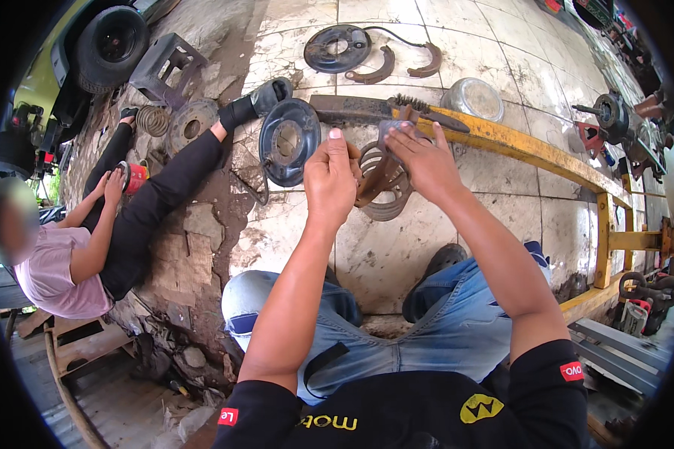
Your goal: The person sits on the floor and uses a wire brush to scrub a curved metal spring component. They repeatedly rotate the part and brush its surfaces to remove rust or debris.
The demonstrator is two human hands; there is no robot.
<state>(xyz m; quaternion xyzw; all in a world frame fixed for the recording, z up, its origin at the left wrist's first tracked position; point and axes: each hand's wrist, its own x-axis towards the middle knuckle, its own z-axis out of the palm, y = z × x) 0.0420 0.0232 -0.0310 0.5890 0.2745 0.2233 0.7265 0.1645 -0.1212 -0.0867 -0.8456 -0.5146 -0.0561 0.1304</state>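
My left hand [331, 178] is closed around one end of a curved, rusty brown brake shoe [380, 182]. The fingers of my right hand [425, 159] press a small greyish piece, perhaps sandpaper [386, 132], against the shoe's far end. Under the brake shoe, a coil spring [388, 209] lies on the tiles, partly covered. Just left of my left hand is a black round brake backing plate [271, 146] with a hole in its middle. Beyond my hands lie a second backing plate [319, 54] and two loose brake shoes [382, 69] [427, 66].
A yellow metal frame [532, 153] runs from beyond my hands to the right, with a wire brush [410, 103] at its far end. Behind it sits a round metal container [475, 99]. At left, a seated person [67, 254] holds a red can [134, 178], near a grey stool [165, 71].
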